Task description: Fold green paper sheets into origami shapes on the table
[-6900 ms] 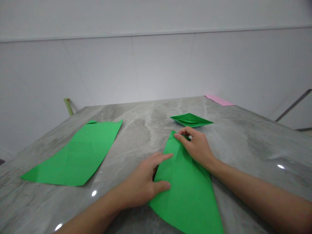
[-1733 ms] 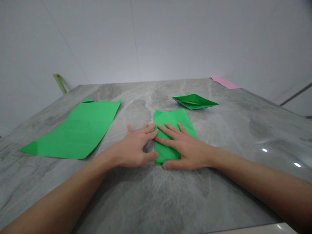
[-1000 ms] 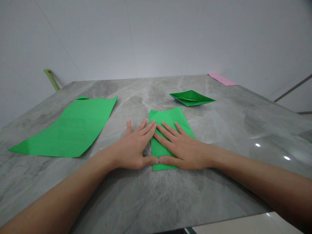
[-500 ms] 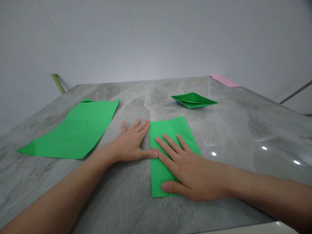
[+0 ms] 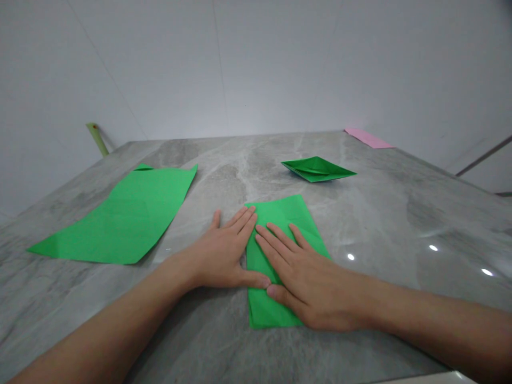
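**Bringing the left hand (image 5: 226, 250) farther onto a flat, four-sided piece of folded green paper (image 5: 286, 213)**

Has the folded green paper lying in the near middle of the grey, marbled, glossy table (image 5: 380, 224), under the fingers of both hands. Differs plainly from about seven seconds ago: no longer a wide sheet with a point at the far end, pinched there by the right hand (image 5: 308, 282), but a compact piece lying flat.

Rests the left hand's fingers straight on the far left corner, three of them together and the little one apart, off to the left. Compared with half a second ago, no longer stops those fingertips right at the corner, with only the thumb tip over the left edge; now stretches the thumb well inward, to the tip of the other thumb.

Spreads the right hand palm down over the right part of the paper, with straight fingers. Holds three of these closer together than half a second ago, the little one apart, and sets the thumb farther from the near edge.

Leaves in place a large, loose sheet of green paper (image 5: 128, 213) to the left, a folded, boat-shaped piece of green paper (image 5: 318, 169) beyond the hands to the right, and a four-sided sheet of pink paper (image 5: 368, 138) at the far right corner, by the white wall (image 5: 240, 64).
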`<state>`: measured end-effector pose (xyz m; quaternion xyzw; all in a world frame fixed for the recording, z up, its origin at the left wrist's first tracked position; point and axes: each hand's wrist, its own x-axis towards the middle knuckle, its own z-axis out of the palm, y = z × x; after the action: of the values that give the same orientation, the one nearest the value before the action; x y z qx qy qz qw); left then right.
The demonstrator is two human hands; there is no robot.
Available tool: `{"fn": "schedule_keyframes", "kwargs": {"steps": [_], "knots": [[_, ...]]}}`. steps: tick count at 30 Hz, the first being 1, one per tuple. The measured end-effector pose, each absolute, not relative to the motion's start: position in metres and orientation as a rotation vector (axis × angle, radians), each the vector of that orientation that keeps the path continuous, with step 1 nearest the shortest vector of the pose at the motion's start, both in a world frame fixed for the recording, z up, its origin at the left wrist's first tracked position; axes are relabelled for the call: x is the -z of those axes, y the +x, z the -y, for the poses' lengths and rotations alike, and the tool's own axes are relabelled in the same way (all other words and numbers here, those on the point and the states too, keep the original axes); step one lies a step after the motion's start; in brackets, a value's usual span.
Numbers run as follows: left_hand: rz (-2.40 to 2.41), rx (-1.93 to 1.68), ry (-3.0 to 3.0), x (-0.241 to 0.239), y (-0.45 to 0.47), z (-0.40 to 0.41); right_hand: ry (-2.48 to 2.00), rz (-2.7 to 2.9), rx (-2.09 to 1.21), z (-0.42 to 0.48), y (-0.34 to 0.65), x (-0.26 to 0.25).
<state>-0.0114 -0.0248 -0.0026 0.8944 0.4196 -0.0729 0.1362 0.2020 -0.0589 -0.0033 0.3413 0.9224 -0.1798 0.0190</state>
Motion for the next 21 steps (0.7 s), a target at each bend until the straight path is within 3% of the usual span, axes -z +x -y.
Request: {"fn": "schedule_keyframes", "kwargs": {"steps": [15,21], "knots": [[-1.211,0.310,2.586,0.001,-0.011,0.030,1.604,-2.804,0.183,-0.008,0.224,0.036],[-1.270,0.250,2.541,-0.005,-0.035,0.009,1.496,-2.851,0.211,-0.009,0.225,0.034]]}}
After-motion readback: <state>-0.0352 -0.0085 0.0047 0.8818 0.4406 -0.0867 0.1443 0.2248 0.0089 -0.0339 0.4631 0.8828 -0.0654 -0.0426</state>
